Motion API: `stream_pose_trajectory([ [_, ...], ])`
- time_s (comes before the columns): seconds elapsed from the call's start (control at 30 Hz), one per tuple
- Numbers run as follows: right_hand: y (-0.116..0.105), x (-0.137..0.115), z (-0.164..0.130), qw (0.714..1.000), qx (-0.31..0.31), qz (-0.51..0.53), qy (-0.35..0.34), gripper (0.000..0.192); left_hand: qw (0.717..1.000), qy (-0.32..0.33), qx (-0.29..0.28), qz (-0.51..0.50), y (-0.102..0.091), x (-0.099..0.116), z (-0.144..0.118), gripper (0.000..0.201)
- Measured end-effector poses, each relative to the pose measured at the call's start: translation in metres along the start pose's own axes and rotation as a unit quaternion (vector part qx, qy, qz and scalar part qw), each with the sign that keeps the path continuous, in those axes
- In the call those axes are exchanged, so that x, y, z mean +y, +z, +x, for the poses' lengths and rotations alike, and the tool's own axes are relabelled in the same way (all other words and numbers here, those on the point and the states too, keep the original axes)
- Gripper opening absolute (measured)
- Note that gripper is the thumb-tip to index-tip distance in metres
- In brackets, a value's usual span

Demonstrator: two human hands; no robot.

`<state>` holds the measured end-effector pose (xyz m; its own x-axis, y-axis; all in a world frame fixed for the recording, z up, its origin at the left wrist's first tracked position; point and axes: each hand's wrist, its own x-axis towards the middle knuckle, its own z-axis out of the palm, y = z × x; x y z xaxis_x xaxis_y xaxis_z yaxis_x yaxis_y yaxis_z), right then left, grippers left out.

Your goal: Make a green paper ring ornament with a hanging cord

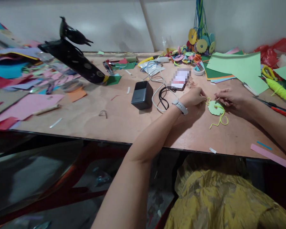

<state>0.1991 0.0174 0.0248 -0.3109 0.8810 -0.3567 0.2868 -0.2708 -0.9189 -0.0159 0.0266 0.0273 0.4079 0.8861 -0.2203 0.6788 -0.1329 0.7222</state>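
A light green paper disc (215,108) lies on the wooden table (124,121), with a yellow-green string (221,120) threaded at it and trailing toward me. My left hand (194,97), a grey watch on its wrist, pinches the string at the disc's left edge. My right hand (230,99) rests just right of the disc, its fingertips closed on the disc's upper right rim.
A phone (180,80), a black power bank (142,94) and white cable lie left of my hands. Green paper sheets (238,68), yellow scissors (268,72), yellow thread (279,89) and a red-handled tool (282,112) sit right. Coloured paper scraps (26,86) cover the left side. Paper flowers (200,44) stand at the back.
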Motion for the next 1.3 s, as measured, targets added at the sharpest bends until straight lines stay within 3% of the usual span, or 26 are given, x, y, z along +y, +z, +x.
stream_pose_trajectory([
  [0.27,0.003,-0.007,-0.013,0.998,-0.038,-0.049,-0.015,0.037,0.993,-0.031,-0.009,-0.113,-0.008,0.002,-0.011,0.018],
  [0.5,-0.004,-0.014,-0.013,0.996,-0.080,-0.035,0.016,0.026,0.972,-0.056,-0.014,-0.229,-0.018,-0.001,-0.015,0.026],
  [0.73,0.013,-0.005,-0.014,0.996,-0.067,-0.058,0.005,0.027,0.959,-0.053,-0.024,-0.276,-0.020,0.005,-0.021,0.024],
  [0.97,0.015,0.001,-0.010,0.996,-0.086,0.016,-0.021,0.025,0.955,-0.038,-0.037,-0.290,-0.019,0.018,-0.032,0.017],
  [1.3,0.023,0.004,-0.007,0.987,-0.070,0.141,0.009,0.008,0.946,0.002,-0.090,-0.312,-0.021,0.010,-0.029,0.008],
])
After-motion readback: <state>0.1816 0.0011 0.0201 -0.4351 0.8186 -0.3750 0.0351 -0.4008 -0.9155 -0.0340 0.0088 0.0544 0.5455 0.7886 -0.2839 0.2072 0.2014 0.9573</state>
